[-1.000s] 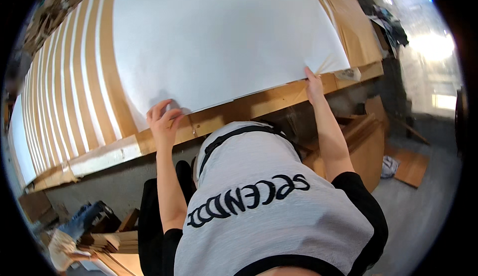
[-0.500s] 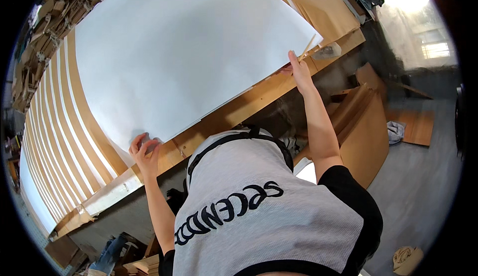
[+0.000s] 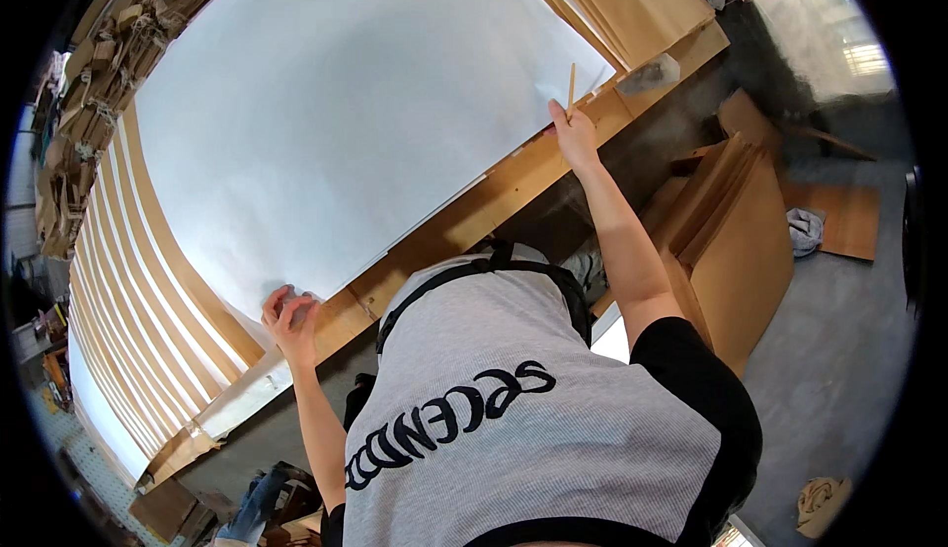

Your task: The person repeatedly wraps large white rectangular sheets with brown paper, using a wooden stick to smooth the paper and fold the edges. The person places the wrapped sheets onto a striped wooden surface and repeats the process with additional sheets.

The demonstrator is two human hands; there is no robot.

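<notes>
A large white sheet (image 3: 365,113) covers much of the bench, its near edge running obliquely in front of me. At the sheet's near left corner is my left hand (image 3: 289,325), its fingers bent and apart, the tips touching the sheet. My right hand (image 3: 575,140) is closed around a thin wooden stick (image 3: 572,88) near the sheet's right corner. The stick points away from me over the white surface. My lower right fingers are partly hidden at the sheet's edge.
White and brown sheets (image 3: 163,271) fan out in stripes to the left. Brown paper (image 3: 652,4) lies at the far right, above the wooden bench edge (image 3: 513,187). Tied cardboard bundles (image 3: 84,142) stand behind. Large cardboard pieces (image 3: 741,251) lean right of me.
My right hand has shifted slightly left along the sheet's edge, and the stick now stands more upright in the picture. My left hand stays at the near corner. The view has turned a little.
</notes>
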